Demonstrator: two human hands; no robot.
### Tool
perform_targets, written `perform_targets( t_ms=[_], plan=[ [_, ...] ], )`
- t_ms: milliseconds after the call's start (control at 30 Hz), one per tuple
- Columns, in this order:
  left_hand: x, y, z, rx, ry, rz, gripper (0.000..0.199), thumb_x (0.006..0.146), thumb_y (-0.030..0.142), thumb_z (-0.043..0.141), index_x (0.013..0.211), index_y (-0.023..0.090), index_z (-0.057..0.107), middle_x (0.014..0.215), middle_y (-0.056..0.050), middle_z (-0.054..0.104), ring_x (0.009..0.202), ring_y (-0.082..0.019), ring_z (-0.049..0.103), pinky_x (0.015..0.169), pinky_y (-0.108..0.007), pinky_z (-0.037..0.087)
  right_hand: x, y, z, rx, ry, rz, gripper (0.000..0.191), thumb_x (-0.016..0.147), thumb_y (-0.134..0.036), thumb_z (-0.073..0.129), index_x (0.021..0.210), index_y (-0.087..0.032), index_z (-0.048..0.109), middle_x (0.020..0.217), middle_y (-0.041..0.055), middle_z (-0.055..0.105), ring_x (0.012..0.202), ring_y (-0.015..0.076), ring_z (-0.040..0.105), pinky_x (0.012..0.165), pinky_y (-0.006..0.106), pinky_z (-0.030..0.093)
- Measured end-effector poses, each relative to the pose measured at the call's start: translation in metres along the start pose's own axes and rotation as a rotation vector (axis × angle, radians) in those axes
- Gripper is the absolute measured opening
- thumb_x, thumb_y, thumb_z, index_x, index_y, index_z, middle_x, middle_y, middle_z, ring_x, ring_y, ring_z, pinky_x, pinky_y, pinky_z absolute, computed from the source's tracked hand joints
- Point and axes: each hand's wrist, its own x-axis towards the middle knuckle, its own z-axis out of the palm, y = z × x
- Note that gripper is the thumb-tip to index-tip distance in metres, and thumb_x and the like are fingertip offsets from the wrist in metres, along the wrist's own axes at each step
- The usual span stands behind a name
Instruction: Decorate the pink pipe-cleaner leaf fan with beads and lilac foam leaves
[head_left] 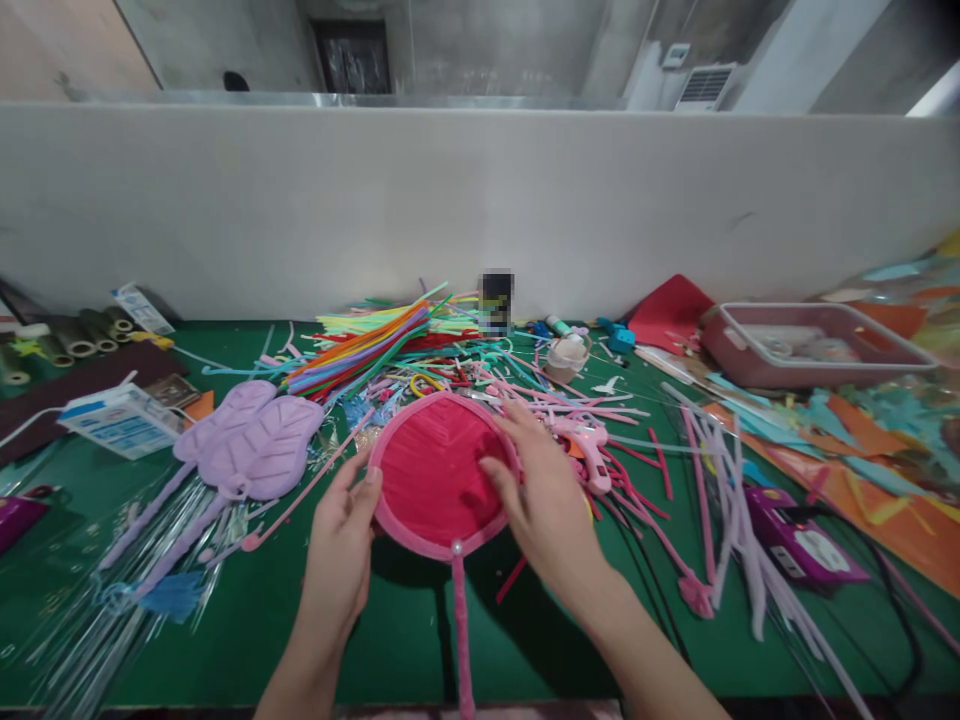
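A red hand fan (439,470) with a fuzzy pink rim faces me just above the table. A white bead sits where its pink handle (462,640) joins the rim; the handle points down toward me. My left hand (341,535) pinches the fan's left edge, thumb in front and fingers partly hidden behind. At the right edge, my right hand (551,500) holds the rim, its thumb over the red face and the other fingers along the upper right edge. Purple leaf-shaped fans (259,440) lie left of my left hand. A pink glue gun (589,450) rests beyond my right hand.
Bundled colourful pipe cleaners (367,350) and loose pink pieces cover the table's back middle. On the right are a pink plastic bin (817,370), a purple box (802,535) with a black cable, and pale purple strips (739,540). Clear sticks (142,610) lie left; a white partition (375,210) stands behind.
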Motion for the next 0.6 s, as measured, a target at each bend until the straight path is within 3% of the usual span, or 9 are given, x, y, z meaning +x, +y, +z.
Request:
perform_targets(
  t_ms=[67, 133, 167, 233, 300, 400, 467, 533, 600],
  plan=[
    [0.001, -0.004, 0.001, 0.011, -0.026, 0.018, 0.064, 0.076, 0.045, 0.074, 0.130, 0.017, 0.055, 0.102, -0.009, 0.074, 0.093, -0.025, 0.070, 0.079, -0.033, 0.057, -0.005, -0.014, 0.008, -0.009, -0.261, -0.065, 0.059, 0.095, -0.044, 0.052, 0.142, -0.010, 0.045, 0.153, 0.0196, 0.037, 0.145, 0.0312, 0.028, 0.116, 0.054, 0.027],
    [0.002, -0.007, 0.000, 0.033, -0.025, 0.048, 0.063, 0.077, 0.045, 0.073, 0.130, 0.017, 0.056, 0.103, -0.009, 0.074, 0.096, -0.025, 0.070, 0.083, -0.032, 0.056, -0.013, -0.031, 0.008, 0.057, -0.539, -0.120, 0.083, 0.087, -0.057, 0.058, 0.148, -0.005, 0.035, 0.156, 0.0216, 0.026, 0.147, 0.0332, 0.021, 0.117, 0.054, 0.026],
    [0.003, -0.008, -0.001, 0.036, -0.019, 0.052, 0.064, 0.077, 0.045, 0.073, 0.131, 0.017, 0.055, 0.102, -0.009, 0.074, 0.096, -0.025, 0.070, 0.084, -0.032, 0.055, -0.018, -0.038, 0.005, 0.148, -0.659, -0.186, 0.084, 0.087, -0.058, 0.057, 0.149, -0.007, 0.034, 0.156, 0.0192, 0.028, 0.146, 0.0298, 0.023, 0.118, 0.050, 0.025],
    [0.004, -0.008, -0.003, 0.009, -0.006, 0.037, 0.067, 0.075, 0.045, 0.074, 0.133, 0.018, 0.054, 0.101, -0.008, 0.075, 0.096, -0.025, 0.070, 0.084, -0.033, 0.055, -0.024, -0.048, -0.004, 0.371, -0.850, -0.322, 0.063, 0.094, -0.050, 0.051, 0.148, -0.020, 0.039, 0.150, 0.0073, 0.044, 0.140, 0.0171, 0.038, 0.120, 0.037, 0.023],
    [0.005, -0.006, -0.004, -0.039, -0.002, 0.015, 0.068, 0.075, 0.043, 0.075, 0.134, 0.018, 0.053, 0.102, -0.008, 0.074, 0.096, -0.025, 0.070, 0.084, -0.033, 0.056, -0.025, -0.051, -0.011, 0.394, -0.836, -0.253, 0.053, 0.098, -0.040, 0.049, 0.147, -0.022, 0.040, 0.148, 0.0040, 0.046, 0.138, 0.0137, 0.041, 0.120, 0.034, 0.022],
    [0.004, -0.004, -0.004, -0.057, 0.001, 0.008, 0.066, 0.075, 0.041, 0.076, 0.133, 0.019, 0.053, 0.103, -0.008, 0.074, 0.096, -0.024, 0.070, 0.083, -0.032, 0.056, -0.022, -0.048, -0.011, 0.162, -0.645, 0.006, 0.073, 0.091, -0.039, 0.060, 0.150, -0.007, 0.032, 0.156, 0.0161, 0.026, 0.146, 0.0272, 0.022, 0.119, 0.048, 0.021],
    [0.004, -0.005, -0.003, -0.034, -0.004, 0.011, 0.065, 0.075, 0.042, 0.075, 0.132, 0.019, 0.054, 0.101, -0.008, 0.075, 0.096, -0.024, 0.070, 0.082, -0.032, 0.056, -0.020, -0.046, -0.008, 0.219, -0.725, -0.048, 0.073, 0.086, -0.045, 0.066, 0.146, -0.010, 0.041, 0.152, 0.0149, 0.035, 0.144, 0.0278, 0.029, 0.119, 0.048, 0.022],
    [0.005, -0.005, -0.002, -0.018, -0.010, 0.016, 0.065, 0.075, 0.043, 0.075, 0.131, 0.018, 0.055, 0.099, -0.008, 0.075, 0.094, -0.024, 0.071, 0.082, -0.032, 0.056, -0.019, -0.047, -0.006, 0.398, -0.846, -0.172, 0.059, 0.088, -0.045, 0.063, 0.140, -0.019, 0.051, 0.145, 0.0069, 0.050, 0.137, 0.0201, 0.043, 0.119, 0.039, 0.025],
    [0.005, -0.006, -0.002, -0.015, -0.018, 0.015, 0.066, 0.073, 0.043, 0.076, 0.130, 0.017, 0.056, 0.098, -0.008, 0.075, 0.092, -0.024, 0.071, 0.079, -0.031, 0.057, -0.018, -0.048, -0.005, 0.415, -0.790, -0.150, 0.054, 0.093, -0.036, 0.059, 0.143, -0.020, 0.046, 0.148, 0.0060, 0.046, 0.139, 0.0177, 0.040, 0.120, 0.038, 0.024]
  ],
)
